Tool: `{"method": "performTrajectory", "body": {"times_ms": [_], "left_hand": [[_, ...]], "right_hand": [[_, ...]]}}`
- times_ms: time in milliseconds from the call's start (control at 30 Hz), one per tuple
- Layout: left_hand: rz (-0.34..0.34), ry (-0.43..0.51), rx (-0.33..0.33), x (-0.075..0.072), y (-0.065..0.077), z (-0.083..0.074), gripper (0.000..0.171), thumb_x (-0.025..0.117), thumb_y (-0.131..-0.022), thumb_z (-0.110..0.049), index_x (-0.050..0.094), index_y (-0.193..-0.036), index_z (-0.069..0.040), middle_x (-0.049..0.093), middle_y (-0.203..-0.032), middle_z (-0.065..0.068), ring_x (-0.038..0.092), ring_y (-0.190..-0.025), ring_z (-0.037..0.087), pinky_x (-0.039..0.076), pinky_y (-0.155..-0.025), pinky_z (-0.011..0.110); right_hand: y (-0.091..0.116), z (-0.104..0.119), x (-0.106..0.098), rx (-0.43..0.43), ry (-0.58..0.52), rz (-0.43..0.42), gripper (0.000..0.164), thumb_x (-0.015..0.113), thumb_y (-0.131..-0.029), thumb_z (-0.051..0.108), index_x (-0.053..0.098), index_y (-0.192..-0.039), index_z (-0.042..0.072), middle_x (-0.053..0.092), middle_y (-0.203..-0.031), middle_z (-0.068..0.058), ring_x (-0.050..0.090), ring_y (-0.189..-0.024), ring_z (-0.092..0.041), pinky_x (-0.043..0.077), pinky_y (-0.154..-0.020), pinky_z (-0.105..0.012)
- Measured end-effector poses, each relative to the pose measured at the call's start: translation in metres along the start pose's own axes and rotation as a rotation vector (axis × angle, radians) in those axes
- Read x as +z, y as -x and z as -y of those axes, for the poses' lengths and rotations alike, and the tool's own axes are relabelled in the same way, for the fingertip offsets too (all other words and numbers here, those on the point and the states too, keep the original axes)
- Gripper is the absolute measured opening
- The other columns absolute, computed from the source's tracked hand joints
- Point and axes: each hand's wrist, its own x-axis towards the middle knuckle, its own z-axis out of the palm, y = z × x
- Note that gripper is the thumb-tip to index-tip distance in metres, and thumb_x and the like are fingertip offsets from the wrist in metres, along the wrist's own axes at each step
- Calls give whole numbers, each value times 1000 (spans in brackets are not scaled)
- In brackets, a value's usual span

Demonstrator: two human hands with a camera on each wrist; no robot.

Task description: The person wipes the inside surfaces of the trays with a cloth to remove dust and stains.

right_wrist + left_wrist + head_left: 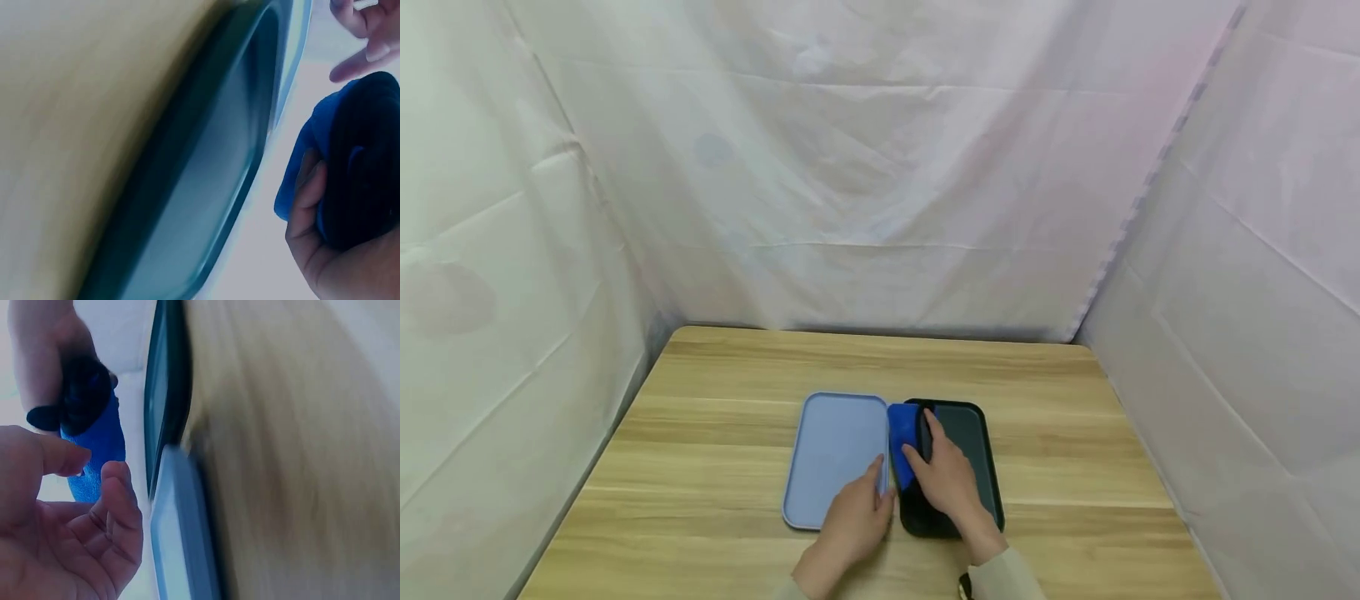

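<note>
— Gripping what, with the right grip (946,479)?

— Holding the blue-and-black cloth bundle (904,437) with thumb and fingers curled round it, above the dark green tray (964,429). Holding nothing with the left grip (856,518) near it, with fingers loosely bent.

— Expected to handle how?

— Likely light, soft and pliant; hardly fragile or slippery. Best taken by the black part (369,175), not by the blue edge (287,197).

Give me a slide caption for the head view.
Right hand holding a blue-black item over a dark tray, left hand by a blue tray.
</note>
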Motion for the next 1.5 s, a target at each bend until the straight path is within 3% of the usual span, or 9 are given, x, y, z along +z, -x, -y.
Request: {"method": "performTrajectory", "body": {"times_ms": [133,267,400,600,833,933,1100,1267,1500], "left_hand": [[18,-65,9,17,-1,-12,61,64,-101,-25,46,-152,4,76,-98,19,74,-82,28,60,-72,45],[6,-118,1,28,-2,-20,60,64,-101,-21,46,-150,10,74,-80,19,69,-62,26,53,-51,36],[-9,-183,-15,37,-2,-24,57,63,-102,-17,47,-146,15,65,-63,14,59,-47,18,43,-39,28],[8,-245,-62,46,-5,-27,64,70,-93,-7,44,-145,20,63,-62,16,61,-49,23,48,-43,33],[21,-246,-86,53,-7,-27,70,75,-87,0,42,-145,22,61,-62,15,62,-50,23,52,-46,32],[20,-249,-91,55,-7,-28,68,73,-89,0,41,-145,22,60,-58,14,62,-49,22,52,-45,32],[15,-281,-104,60,-5,-29,69,73,-89,-1,41,-146,21,60,-60,14,63,-49,22,52,-45,32],[38,-296,-125,64,-5,-32,66,69,-94,-2,38,-149,18,54,-52,9,56,-42,18,49,-41,30],[39,-376,-108,70,-6,-37,65,67,-96,-4,38,-151,16,51,-48,6,53,-40,14,48,-42,28]], "right_hand": [[0,-19,-9,69,47,-29,84,64,-101,46,21,-167,14,66,-135,-25,71,-83,-29,54,-70,-47],[-2,-31,-10,122,81,-24,90,63,-102,42,11,-167,9,72,-119,-24,60,-61,-19,45,-56,-38],[-2,-38,-5,125,119,1,84,64,-102,38,18,-167,13,69,-125,-26,64,-68,-24,47,-56,-40],[-1,-42,1,130,198,61,68,61,-103,35,32,-164,31,62,-133,-32,64,-75,-29,50,-59,-47],[-2,-37,1,143,251,87,67,62,-102,39,37,-162,27,53,-140,-37,61,-72,-31,49,-58,-47],[0,-35,2,114,274,43,69,66,-99,41,39,-161,28,44,-144,-35,62,-83,-36,49,-55,-44],[2,-36,7,17,340,-11,66,70,-98,36,44,-159,32,36,-160,-21,62,-105,-45,52,-56,-45],[1,-38,9,-18,393,-13,59,67,-101,27,47,-157,28,37,-166,-9,64,-98,-42,51,-54,-45],[-3,-37,3,1,413,24,57,61,-103,25,46,-157,19,39,-166,-12,66,-90,-43,53,-59,-48]]}}
